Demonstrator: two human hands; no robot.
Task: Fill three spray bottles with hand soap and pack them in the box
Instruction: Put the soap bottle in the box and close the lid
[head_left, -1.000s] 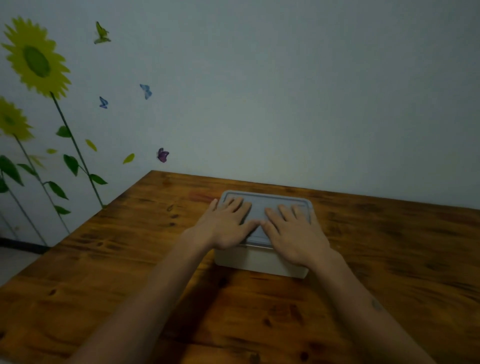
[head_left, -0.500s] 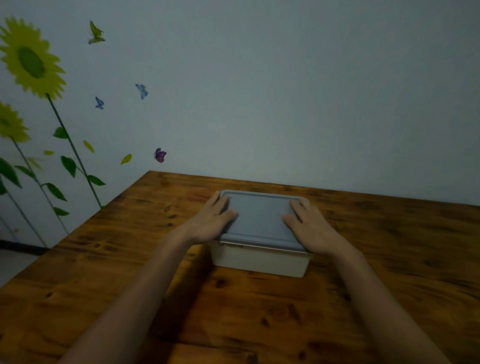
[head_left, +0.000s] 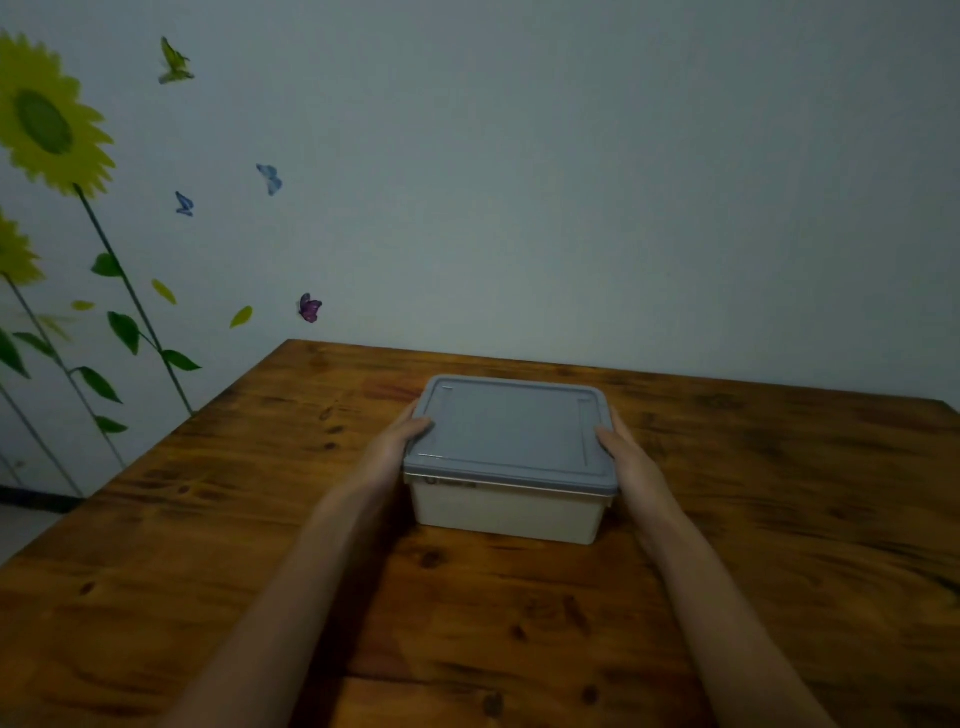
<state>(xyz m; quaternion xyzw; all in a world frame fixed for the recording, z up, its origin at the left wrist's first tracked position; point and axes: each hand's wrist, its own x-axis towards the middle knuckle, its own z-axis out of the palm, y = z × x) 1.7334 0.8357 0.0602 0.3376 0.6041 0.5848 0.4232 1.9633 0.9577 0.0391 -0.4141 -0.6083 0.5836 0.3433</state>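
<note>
A cream plastic box (head_left: 506, 512) with a grey lid (head_left: 511, 434) stands on the wooden table (head_left: 208, 545), near its far edge. The lid lies flat on the box. My left hand (head_left: 397, 441) holds the box's left side, thumb resting on the lid's left edge. On the other side, my right hand (head_left: 626, 457) grips the box the same way, thumb on the lid's right edge. The fingers of both hands are hidden behind the box's sides. No spray bottles or soap are in view.
A pale wall rises right behind the table, with sunflower and butterfly stickers (head_left: 309, 307) on its left part. The table's left edge runs diagonally toward me, with floor (head_left: 21, 525) beyond it.
Both hands lay flat on the middle of the lid; they have slid apart to the left and right edges and now hold the box's sides.
</note>
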